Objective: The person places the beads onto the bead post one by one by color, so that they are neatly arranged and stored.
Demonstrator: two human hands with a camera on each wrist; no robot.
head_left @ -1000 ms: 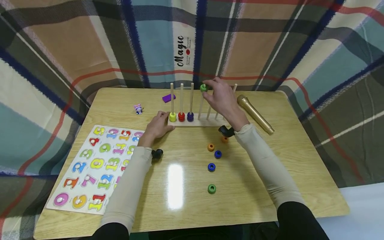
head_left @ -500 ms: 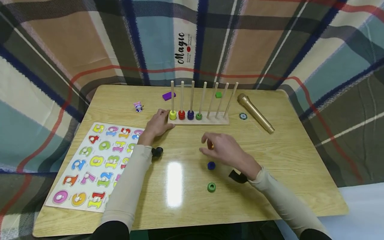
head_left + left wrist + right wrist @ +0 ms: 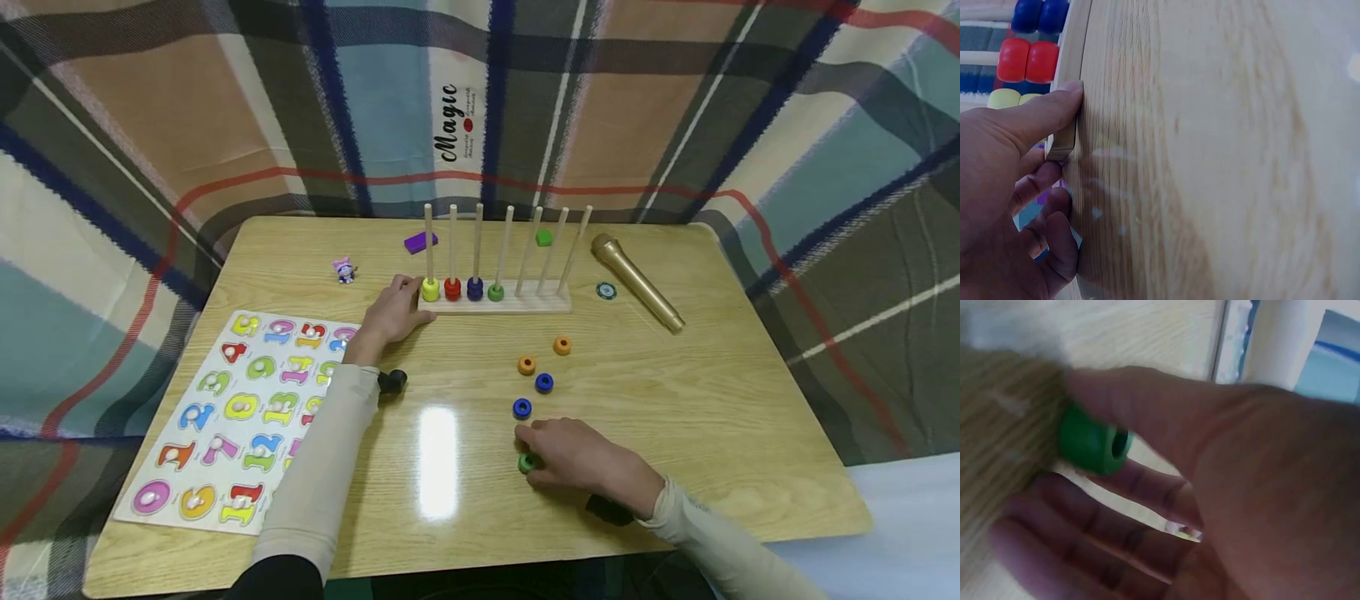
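Note:
A wooden peg rack (image 3: 525, 302) stands at the back of the table. Its four left pegs bear yellow beads (image 3: 431, 290), red beads (image 3: 452, 289), dark blue beads (image 3: 475, 289) and a green bead (image 3: 496, 292). My left hand (image 3: 392, 321) grips the rack's left end, thumb (image 3: 1054, 112) along the front edge and fingers behind. Nearer the front, my right hand (image 3: 581, 457) pinches a loose green bead (image 3: 1088, 444) between thumb and forefinger, low over the tabletop. The other right fingers extend past it.
Two blue beads (image 3: 543, 383) and two orange beads (image 3: 527, 365) lie between hand and rack. A number board (image 3: 168, 492) covers the left side. Behind are a gold microphone (image 3: 637, 283), a round disc (image 3: 606, 291), green block (image 3: 543, 238), purple block (image 3: 420, 242) and small figurine (image 3: 344, 271).
My right hand released a green bead onto the fourth peg, then came back toward the near edge to the other green bead. One blue bead shifted slightly. The left hand stayed put.

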